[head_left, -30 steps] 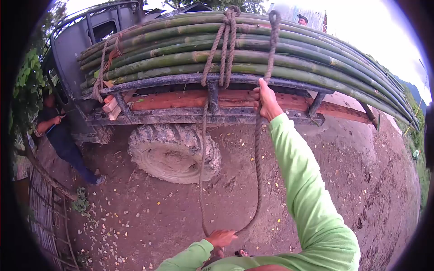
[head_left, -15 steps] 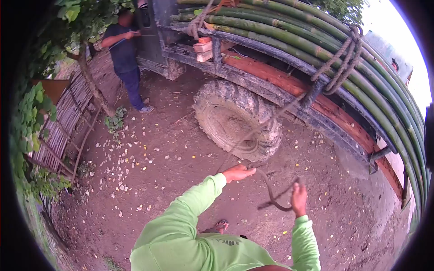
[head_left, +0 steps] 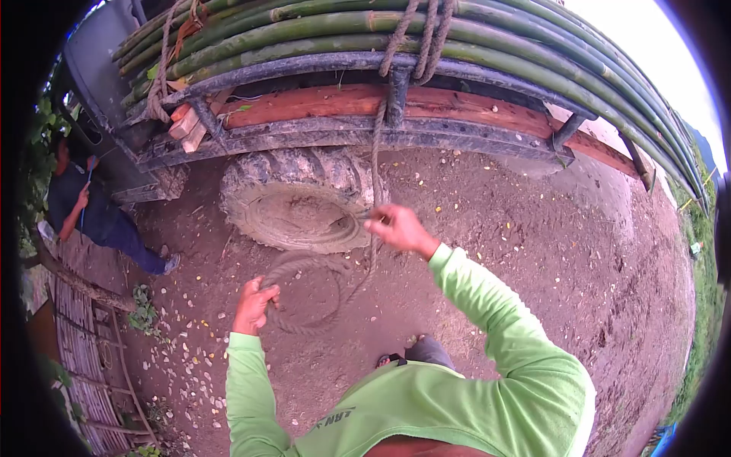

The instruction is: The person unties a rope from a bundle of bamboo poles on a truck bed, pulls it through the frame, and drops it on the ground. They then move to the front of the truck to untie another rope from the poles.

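A brown rope [head_left: 376,164] hangs from the truck's side rail and runs down in front of me. Loops of it lie in a loose coil [head_left: 306,330] beside my left hand [head_left: 255,306], whose fingers are closed around the coil's left side. My right hand [head_left: 403,231] is at the hanging stretch, higher and to the right, with thumb and fingers pinched at the rope. Above, several turns of rope [head_left: 431,46] wrap the rail and the green bamboo poles [head_left: 320,35].
The truck's muddy wheel [head_left: 301,202] stands just beyond my hands, under a metal side frame [head_left: 282,137]. A reddish timber beam [head_left: 472,110] lies inside the frame. Another person [head_left: 91,206] stands at the left by the cab, near a slatted bamboo fence [head_left: 80,358].
My view has turned right, so truck and wheel sit further left. The rope now forms a coil at my left hand. My right hand has moved from the loose end up to the hanging stretch.
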The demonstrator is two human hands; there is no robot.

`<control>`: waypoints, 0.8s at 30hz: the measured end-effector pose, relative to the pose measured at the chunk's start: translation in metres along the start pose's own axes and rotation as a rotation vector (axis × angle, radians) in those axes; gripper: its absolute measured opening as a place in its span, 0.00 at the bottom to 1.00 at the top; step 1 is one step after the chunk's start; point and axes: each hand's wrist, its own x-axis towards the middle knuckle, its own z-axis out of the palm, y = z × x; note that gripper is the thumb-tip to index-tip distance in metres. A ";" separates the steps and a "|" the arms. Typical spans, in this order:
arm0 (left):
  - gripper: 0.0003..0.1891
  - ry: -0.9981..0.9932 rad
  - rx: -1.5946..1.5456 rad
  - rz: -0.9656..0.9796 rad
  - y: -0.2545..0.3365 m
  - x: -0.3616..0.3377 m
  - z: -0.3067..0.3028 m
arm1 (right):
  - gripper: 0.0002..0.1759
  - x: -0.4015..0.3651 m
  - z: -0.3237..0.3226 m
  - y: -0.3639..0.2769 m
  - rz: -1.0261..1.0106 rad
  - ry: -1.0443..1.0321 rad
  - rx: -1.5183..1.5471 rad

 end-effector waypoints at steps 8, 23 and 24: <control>0.19 0.319 0.236 0.502 0.183 0.003 0.009 | 0.43 0.254 -0.177 0.138 -0.151 0.525 0.521; 0.37 0.018 1.253 0.724 0.270 0.204 0.268 | 0.20 0.061 -0.453 -0.047 -0.506 0.786 0.679; 0.45 0.017 1.345 0.670 0.260 0.208 0.301 | 0.19 0.058 -0.488 -0.086 -0.404 0.803 0.719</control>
